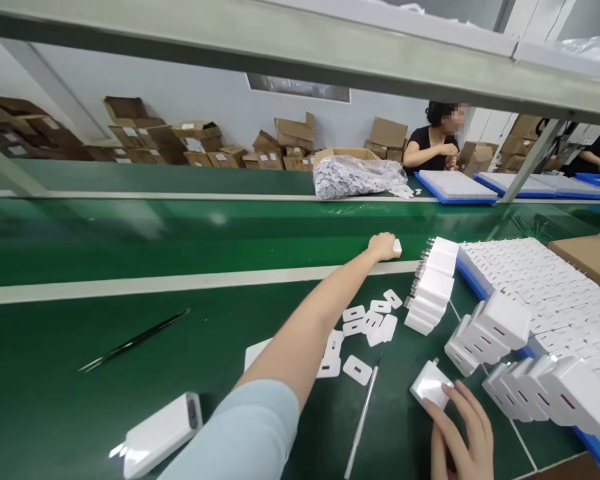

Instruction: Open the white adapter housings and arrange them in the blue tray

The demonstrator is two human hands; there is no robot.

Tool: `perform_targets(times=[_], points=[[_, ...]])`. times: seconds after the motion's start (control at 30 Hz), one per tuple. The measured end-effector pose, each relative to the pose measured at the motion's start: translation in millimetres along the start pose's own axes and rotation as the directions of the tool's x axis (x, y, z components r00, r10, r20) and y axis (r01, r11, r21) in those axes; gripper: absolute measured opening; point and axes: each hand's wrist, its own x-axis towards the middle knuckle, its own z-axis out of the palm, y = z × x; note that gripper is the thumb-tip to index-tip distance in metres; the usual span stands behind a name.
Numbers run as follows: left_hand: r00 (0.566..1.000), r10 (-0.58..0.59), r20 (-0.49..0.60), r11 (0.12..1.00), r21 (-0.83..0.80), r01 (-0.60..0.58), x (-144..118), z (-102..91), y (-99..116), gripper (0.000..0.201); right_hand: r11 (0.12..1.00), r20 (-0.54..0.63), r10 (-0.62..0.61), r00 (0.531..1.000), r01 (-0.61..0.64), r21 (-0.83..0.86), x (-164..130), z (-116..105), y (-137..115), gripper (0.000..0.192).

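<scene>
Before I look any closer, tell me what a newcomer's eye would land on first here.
Probably the left arm stretched across the green bench, with the left hand gripping a small white piece near the pale strip. Next, likely the wide blue tray at the right, packed with white plugs. Then the right hand at lower right, its fingertips on a white adapter.
</scene>
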Motion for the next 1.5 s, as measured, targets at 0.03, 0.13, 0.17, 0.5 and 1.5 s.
perform_targets(times=[0.03, 0.13, 0.17, 0.5, 1.5], points=[[1.000, -0.009, -0.020, 1.000, -0.026, 0.008, -6.8, -3.7, -2.1, 0.037, 0.998, 0.047, -0.036, 0.998, 0.034, 0.044, 7.4, -3.8, -7.0, 0.025], [0.993, -0.018, -0.118, 0.991, -0.131, 0.003, -47.5, -21.3, -11.1, 0.048, 0.975, 0.173, -0.203, 0.964, 0.181, 0.132, 37.3, -0.9, -32.8, 0.032], [0.988, -0.009, -0.157, 0.986, -0.168, -0.018, -69.0, -28.1, -14.1, 0.050, 0.965, 0.200, -0.255, 0.946, 0.235, 0.120, 47.2, 4.7, -41.1, 0.033], [0.797, 0.214, -0.565, 0.668, -0.510, -0.541, -331.1, -48.9, -38.1, 0.049, 0.903, 0.405, -0.391, 0.826, 0.430, -0.005, 82.3, 27.9, -69.1, 0.031], [0.237, 0.345, -0.908, 0.899, 0.247, -0.361, -392.8, 5.6, -26.0, 0.018, 0.770, -0.057, -0.368, 0.928, 0.338, 0.541, 41.3, -64.1, -146.7, 0.058]])
